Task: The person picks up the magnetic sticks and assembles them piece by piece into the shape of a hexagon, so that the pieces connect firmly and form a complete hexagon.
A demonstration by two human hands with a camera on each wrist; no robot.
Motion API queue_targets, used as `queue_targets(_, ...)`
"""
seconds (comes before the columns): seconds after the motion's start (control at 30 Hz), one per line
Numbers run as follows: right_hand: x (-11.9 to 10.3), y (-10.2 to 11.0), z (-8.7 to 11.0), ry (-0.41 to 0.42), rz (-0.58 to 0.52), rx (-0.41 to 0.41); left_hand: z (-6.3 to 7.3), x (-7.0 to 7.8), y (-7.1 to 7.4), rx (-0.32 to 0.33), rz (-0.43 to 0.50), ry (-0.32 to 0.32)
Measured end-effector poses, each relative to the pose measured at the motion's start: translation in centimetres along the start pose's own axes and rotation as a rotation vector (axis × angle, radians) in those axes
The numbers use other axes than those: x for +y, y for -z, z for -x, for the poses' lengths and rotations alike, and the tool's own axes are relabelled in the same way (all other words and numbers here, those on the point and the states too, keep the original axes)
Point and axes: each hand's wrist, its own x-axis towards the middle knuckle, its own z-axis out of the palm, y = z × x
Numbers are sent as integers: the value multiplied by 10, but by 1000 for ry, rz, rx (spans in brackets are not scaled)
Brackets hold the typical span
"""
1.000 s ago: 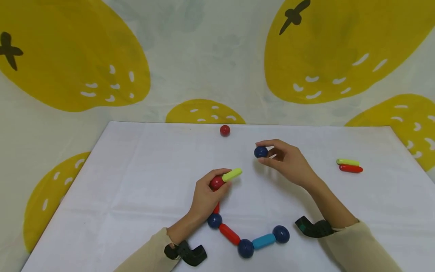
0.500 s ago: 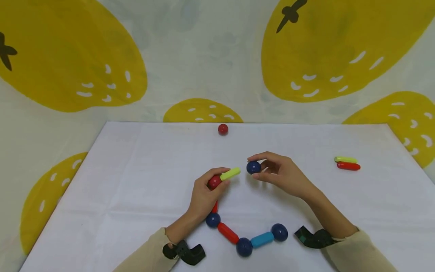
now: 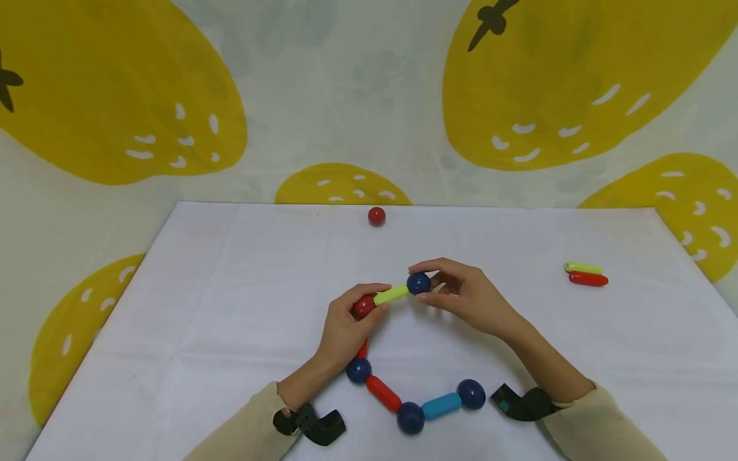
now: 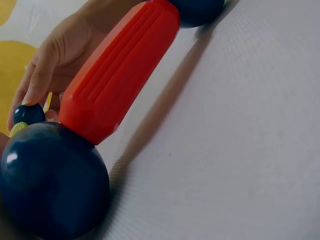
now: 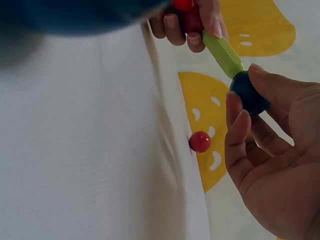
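Much of our chain looks joined: it curves over the table's near middle, with three blue balls linked by rods to a red ball. Our left hand pinches that red ball; our right hand pinches another blue ball against the lime rod's tip, though we cannot tell if it is seated. Unjoined: a far red ball and, at right, spare lime and red rods. The chain looks glossy, its rods ridged.

Ball behind the chain, two sticks far right
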Motion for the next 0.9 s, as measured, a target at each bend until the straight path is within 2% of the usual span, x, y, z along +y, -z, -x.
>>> queue_targets(0.07,-9,0,0,5,-3,-2,0,-1,0,-1,2,-4)
queue_targets(0.3,-16,-1,1,6,1,1,-3,-32,-1,1,0,-5)
queue_targets(0.47,-12,-2,2,10,-17,-3,-3,-36,-2,-12,-33,-19)
queue_targets(0.63,-6,-4,2,10,-21,-18,-4,-33,0,-33,-82,-14)
queue_targets(0.7,3,-5,1,18,-24,-30,-7,-31,4,-79,-142,3)
queue_targets(0.83,22,-9,-1,48,-18,-62,-16,-26,17,-235,-291,24)
queue_targets(0.9,23,-11,-1,81,-23,-89,-19,-23,23,-308,-325,27)
